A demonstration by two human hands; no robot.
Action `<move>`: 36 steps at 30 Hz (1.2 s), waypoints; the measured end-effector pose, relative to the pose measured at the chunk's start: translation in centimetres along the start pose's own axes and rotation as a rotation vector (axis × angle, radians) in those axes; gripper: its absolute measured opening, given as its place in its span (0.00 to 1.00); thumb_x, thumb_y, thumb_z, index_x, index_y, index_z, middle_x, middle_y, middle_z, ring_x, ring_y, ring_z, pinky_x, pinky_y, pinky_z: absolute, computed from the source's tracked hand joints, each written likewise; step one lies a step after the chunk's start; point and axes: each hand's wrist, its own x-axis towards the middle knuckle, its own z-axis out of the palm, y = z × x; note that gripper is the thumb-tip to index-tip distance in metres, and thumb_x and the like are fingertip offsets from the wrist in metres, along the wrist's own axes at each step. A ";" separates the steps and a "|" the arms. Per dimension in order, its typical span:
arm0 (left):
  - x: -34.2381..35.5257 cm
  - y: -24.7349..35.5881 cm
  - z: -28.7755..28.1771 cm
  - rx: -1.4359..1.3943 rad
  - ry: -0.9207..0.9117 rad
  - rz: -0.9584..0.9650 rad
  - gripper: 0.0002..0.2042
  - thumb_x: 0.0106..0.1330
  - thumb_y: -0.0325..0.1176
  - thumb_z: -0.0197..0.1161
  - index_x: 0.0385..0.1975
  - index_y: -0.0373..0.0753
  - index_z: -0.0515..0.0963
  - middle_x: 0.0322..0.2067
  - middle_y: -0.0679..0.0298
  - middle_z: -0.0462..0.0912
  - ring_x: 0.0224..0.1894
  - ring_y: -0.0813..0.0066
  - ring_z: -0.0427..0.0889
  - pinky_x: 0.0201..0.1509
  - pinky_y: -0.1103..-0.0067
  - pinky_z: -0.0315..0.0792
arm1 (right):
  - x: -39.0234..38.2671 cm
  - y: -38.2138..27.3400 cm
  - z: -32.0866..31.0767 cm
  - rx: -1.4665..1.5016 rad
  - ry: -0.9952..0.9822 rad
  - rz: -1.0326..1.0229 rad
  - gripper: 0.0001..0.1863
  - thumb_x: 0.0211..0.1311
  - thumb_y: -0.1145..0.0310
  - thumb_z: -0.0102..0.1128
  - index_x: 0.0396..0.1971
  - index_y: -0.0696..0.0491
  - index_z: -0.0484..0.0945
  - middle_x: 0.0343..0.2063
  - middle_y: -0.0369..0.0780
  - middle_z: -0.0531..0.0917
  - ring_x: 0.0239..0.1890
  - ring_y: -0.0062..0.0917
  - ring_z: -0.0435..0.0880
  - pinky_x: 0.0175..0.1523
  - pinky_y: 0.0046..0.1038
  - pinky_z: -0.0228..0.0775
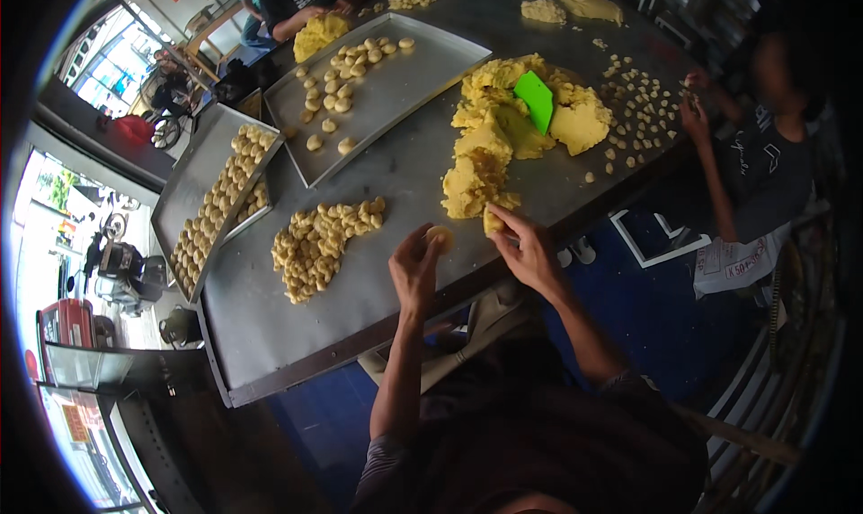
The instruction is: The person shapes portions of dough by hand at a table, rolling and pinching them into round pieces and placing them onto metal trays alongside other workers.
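Observation:
Over the near edge of the metal table, my left hand [412, 276] holds a small flattened round of pale dough [440, 236] at its fingertips. Close by on the right, my right hand [532, 255] pinches a lump of yellow dough [492, 222] between thumb and fingers. Just beyond both hands rises a large, crumbly yellow mound of dough [467, 178], with a bright green scraper [536, 101] resting in it. To the left of my left hand, many small pale dough pieces [322, 244] lie in a loose pile on the table.
A metal tray [395, 91] with scattered dough balls lies farther off; another tray [191, 174], filled with rows of balls, sits at the table's left end. A co-worker [764, 145] handles small pieces on the right. Another person's arms [301, 19] reach toward dough at the far side.

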 end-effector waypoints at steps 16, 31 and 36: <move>0.2 -2.6 -1.3 0.542 -0.170 0.227 0.11 0.53 0.32 0.67 0.33 0.33 0.79 0.26 0.48 0.83 0.33 0.47 0.83 0.35 0.67 0.78 | 0.4 -3.0 5.8 0.015 -0.171 -0.254 0.15 0.54 0.81 0.63 0.44 0.58 0.84 0.45 0.46 0.84 0.42 0.39 0.85 0.49 0.31 0.77; -0.3 -1.2 -1.2 0.224 -0.234 0.092 0.11 0.61 0.33 0.65 0.37 0.33 0.77 0.27 0.50 0.84 0.34 0.48 0.84 0.39 0.66 0.76 | 1.0 -3.2 5.4 0.216 -0.192 0.144 0.16 0.57 0.76 0.67 0.47 0.61 0.81 0.42 0.43 0.86 0.40 0.21 0.85 0.45 0.24 0.78; -0.8 -0.9 -1.5 0.216 -0.219 0.144 0.11 0.57 0.31 0.67 0.37 0.35 0.77 0.29 0.52 0.84 0.33 0.54 0.84 0.38 0.69 0.76 | 1.6 -2.4 5.2 0.121 -0.201 0.187 0.25 0.49 0.75 0.74 0.50 0.62 0.79 0.43 0.43 0.85 0.43 0.23 0.84 0.49 0.25 0.77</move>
